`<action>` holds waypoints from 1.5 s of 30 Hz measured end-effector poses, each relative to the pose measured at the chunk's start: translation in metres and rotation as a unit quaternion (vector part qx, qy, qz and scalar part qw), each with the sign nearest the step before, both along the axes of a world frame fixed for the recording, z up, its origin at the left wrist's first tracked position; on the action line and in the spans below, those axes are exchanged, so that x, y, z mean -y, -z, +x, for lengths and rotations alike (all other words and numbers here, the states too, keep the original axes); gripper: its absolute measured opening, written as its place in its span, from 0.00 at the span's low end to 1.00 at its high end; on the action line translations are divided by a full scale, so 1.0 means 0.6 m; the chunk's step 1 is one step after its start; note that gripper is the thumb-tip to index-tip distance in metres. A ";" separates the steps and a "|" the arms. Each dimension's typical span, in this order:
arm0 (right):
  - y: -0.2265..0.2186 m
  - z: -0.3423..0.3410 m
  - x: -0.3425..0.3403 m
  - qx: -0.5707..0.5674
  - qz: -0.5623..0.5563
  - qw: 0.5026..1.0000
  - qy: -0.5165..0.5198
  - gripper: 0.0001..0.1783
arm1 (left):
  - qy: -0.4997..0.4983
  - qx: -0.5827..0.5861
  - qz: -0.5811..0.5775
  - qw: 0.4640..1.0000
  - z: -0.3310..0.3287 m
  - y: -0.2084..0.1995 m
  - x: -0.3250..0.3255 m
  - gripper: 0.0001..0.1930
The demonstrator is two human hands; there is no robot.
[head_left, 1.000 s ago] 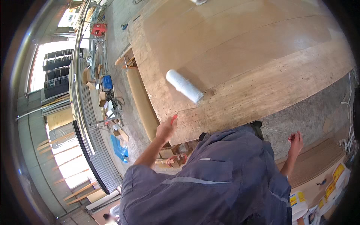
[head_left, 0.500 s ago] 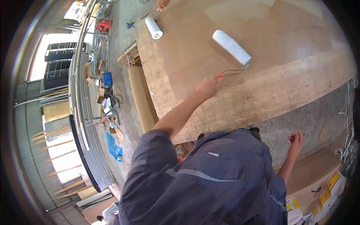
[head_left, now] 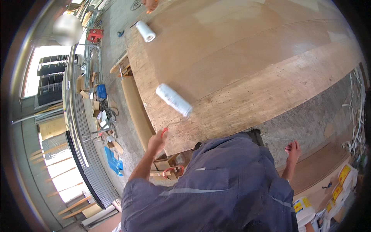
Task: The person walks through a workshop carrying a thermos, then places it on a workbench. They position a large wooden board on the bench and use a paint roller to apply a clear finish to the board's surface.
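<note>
My left hand (head_left: 156,143) is closed round the red handle (head_left: 165,131) of a paint roller near the left end of a large plywood sheet (head_left: 228,104). Its wide white roller sleeve (head_left: 174,99) is over the sheet's near left part; whether it touches the wood I cannot tell. Out to my right, past the sheet's near edge, my right hand (head_left: 293,150) hangs with curled fingers. Anything in them is hidden. A thin pale line runs from my waist toward that hand. Much of the sheet's far side looks darker brown than the near strip.
A white roll (head_left: 146,31) lies at the sheet's far left corner, close to another person's hand (head_left: 150,4). A brown board (head_left: 135,110) stands beside the left edge. Metal lengths, boxes and a blue case (head_left: 101,91) line the left. White buckets (head_left: 304,210) stand at lower right.
My left hand has pulled the roller back toward me and to the left, from the sheet's middle to its near left part. My right hand stays off to the side. The view has shifted slightly.
</note>
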State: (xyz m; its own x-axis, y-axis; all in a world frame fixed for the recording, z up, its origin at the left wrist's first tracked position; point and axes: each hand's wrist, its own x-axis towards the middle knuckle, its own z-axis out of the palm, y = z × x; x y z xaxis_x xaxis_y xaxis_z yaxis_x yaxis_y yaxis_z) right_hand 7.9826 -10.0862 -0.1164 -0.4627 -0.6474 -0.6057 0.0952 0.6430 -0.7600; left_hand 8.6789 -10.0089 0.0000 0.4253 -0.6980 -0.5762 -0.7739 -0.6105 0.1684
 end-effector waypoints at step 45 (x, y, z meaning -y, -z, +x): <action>0.033 -0.591 0.171 0.031 -0.022 0.991 0.128 0.21 | 0.027 0.090 -0.058 0.994 -0.388 -0.047 0.572 0.42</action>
State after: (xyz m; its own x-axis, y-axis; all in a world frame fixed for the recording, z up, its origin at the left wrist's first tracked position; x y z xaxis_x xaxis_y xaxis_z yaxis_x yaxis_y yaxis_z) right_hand 7.6278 -10.1888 -0.1363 -0.5782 -0.5395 -0.6121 0.2982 0.5585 -0.7740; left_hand 8.4459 -10.3519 0.0282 0.4746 -0.7795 -0.4088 -0.8290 -0.5520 0.0899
